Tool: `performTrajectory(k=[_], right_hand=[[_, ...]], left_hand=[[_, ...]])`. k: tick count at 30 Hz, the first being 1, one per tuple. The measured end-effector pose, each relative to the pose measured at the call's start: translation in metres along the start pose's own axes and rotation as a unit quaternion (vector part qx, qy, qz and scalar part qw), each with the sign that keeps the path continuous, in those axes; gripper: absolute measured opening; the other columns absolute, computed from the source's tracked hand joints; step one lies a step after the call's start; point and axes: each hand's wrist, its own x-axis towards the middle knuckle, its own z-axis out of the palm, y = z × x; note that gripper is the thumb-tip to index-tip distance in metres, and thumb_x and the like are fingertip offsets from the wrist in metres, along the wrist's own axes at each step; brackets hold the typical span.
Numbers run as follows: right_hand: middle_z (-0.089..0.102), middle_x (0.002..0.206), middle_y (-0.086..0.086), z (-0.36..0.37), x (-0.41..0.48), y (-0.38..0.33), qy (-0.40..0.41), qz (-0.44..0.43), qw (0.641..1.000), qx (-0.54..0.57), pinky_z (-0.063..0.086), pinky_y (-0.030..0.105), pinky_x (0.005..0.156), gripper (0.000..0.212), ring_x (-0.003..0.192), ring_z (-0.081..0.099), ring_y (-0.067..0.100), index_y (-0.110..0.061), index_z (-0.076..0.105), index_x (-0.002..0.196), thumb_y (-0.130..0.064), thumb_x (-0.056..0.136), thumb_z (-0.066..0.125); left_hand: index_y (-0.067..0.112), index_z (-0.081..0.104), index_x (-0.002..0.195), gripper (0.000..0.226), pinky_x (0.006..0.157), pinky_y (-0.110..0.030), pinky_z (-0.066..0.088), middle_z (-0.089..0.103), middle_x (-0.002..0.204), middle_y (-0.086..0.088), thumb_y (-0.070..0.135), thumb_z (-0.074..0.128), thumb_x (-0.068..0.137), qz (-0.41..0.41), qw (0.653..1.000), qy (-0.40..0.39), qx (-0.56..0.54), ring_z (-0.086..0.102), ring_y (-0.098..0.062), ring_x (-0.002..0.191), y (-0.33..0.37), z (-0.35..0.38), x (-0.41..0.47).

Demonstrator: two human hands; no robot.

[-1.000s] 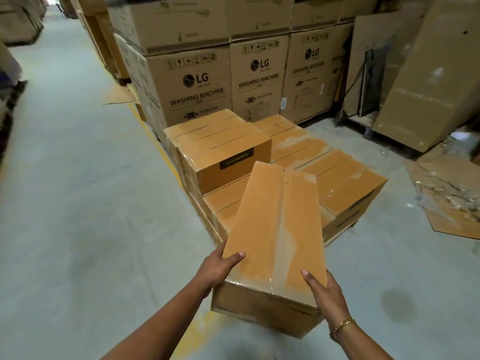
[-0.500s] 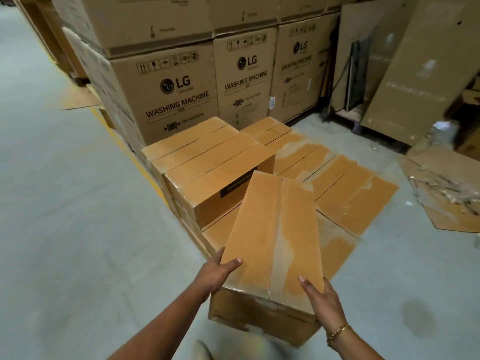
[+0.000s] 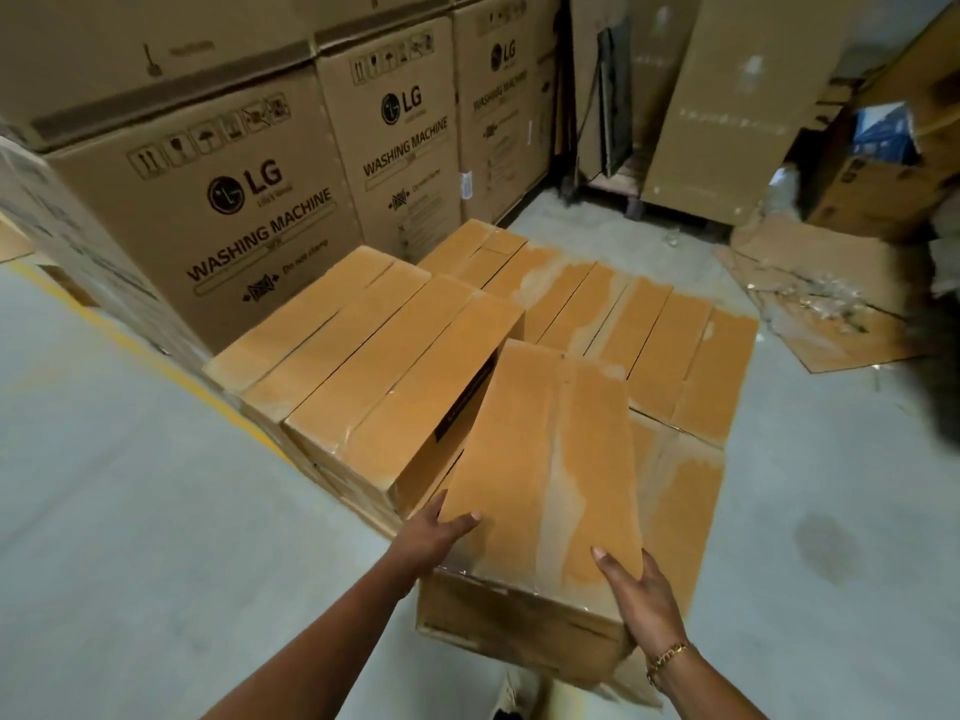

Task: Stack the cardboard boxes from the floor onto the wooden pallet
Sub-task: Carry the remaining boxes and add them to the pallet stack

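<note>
Gripped by left hand and right hand, the box faces stacked boxes, washing-machine cartons behind

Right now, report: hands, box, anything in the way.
Left hand and right hand grip near end of long tan taped cardboard box. Box angled over lower layer of tan boxes. Taller row of tan boxes tight on its left.

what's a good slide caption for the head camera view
Mid-stack: left hand and right hand hold a cardboard box over the stack of boxes, washing machine cartons behind.
</note>
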Motion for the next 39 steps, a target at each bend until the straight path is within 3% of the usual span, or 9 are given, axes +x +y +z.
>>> performTrajectory(k=[7,12,17,22,26,31,33,36,39], right_hand=[[0.037,0.158,0.007,0.04,0.025,-0.012,0.02,0.008,1.0,0.002,0.034,0.042,0.112,0.1,0.144,0.037,0.031,-0.016,0.023,0.158,-0.063,0.082,0.069],[0.06,0.13,-0.009,0.073,0.023,-0.006,0.001,0.03,1.0,-0.006,0.043,0.033,0.099,0.089,0.116,0.056,0.019,-0.024,0.035,0.153,-0.066,0.08,0.065],[0.045,0.153,0.005,0.113,0.019,0.001,0.002,0.085,0.996,-0.009,0.038,0.031,0.104,0.083,0.138,0.046,0.025,-0.027,0.019,0.159,-0.056,0.093,0.059],[0.054,0.141,0.008,0.163,0.018,0.021,0.002,0.132,0.991,0.013,0.052,0.045,0.1,0.085,0.126,0.056,0.029,-0.033,0.021,0.157,-0.066,0.088,0.057],[0.059,0.104,0.001,0.184,0.017,0.036,0.028,0.131,0.991,0.029,0.049,0.038,0.093,0.072,0.104,0.06,0.025,-0.027,0.038,0.147,-0.061,0.088,0.061],[0.064,0.095,-0.013,0.197,0.016,0.041,0.047,0.111,0.992,0.022,0.048,0.034,0.088,0.079,0.093,0.063,0.016,-0.026,0.04,0.143,-0.057,0.078,0.071],[0.067,0.119,-0.008,0.2,0.008,0.035,0.043,0.099,0.994,0.024,0.05,0.035,0.094,0.087,0.107,0.064,0.015,-0.026,0.031,0.149,-0.046,0.079,0.08],[0.057,0.139,-0.01,0.199,-0.004,0.038,0.02,0.082,0.996,-0.002,0.05,0.038,0.104,0.128,0.12,0.06,0.012,-0.03,0.014,0.155,-0.064,0.057,0.088],[0.036,0.158,-0.008,0.199,-0.019,0.035,-0.004,0.074,0.99,-0.118,0.043,0.036,0.109,0.148,0.138,0.045,0.018,-0.027,-0.007,0.158,-0.068,0.052,0.089]], left_hand=[[0.038,0.048,0.142,0.07,0.07,-0.025,0.054,0.059,0.13,0.003,0.06,0.074,0.081,0.001,0.999,-0.039,-0.003,0.059,-0.015,0.109,0.005,-0.034,0.057],[0.036,0.051,0.137,0.069,0.083,-0.033,0.061,0.064,0.126,0.002,0.056,0.08,0.078,-0.008,0.997,-0.077,-0.013,0.065,-0.019,0.113,-0.013,-0.059,0.077],[0.026,0.051,0.135,0.056,0.094,-0.034,0.058,0.064,0.123,0.002,0.044,0.076,0.088,-0.044,0.993,-0.093,0.05,0.062,-0.02,0.116,-0.038,-0.083,0.099],[0.019,0.05,0.131,0.046,0.089,-0.033,0.056,0.063,0.111,0.003,0.03,0.073,0.092,-0.048,0.982,-0.118,0.14,0.062,-0.015,0.104,-0.061,-0.116,0.12],[0.025,0.046,0.134,0.046,0.071,-0.016,0.048,0.061,0.11,0.009,0.017,0.066,0.094,0.021,0.964,-0.116,0.236,0.06,-0.011,0.097,-0.073,-0.132,0.123],[0.025,0.042,0.139,0.065,0.081,-0.036,0.059,0.067,0.118,0.004,0.03,0.076,0.084,0.113,0.946,-0.079,0.294,0.068,-0.017,0.098,-0.093,-0.139,0.118],[0.025,0.038,0.144,0.081,0.088,-0.04,0.056,0.06,0.129,0.002,0.05,0.076,0.076,0.161,0.914,-0.071,0.366,0.063,-0.024,0.11,-0.098,-0.145,0.119],[0.012,0.047,0.144,0.116,0.088,-0.046,0.054,0.057,0.132,-0.008,0.084,0.064,0.054,0.289,0.8,-0.044,0.524,0.057,-0.031,0.114,-0.108,-0.155,0.125],[0.005,0.037,0.151,0.147,0.101,-0.056,0.047,0.044,0.153,-0.019,0.091,0.068,0.037,0.339,0.73,-0.074,0.589,0.046,-0.039,0.133,-0.114,-0.16,0.132]])
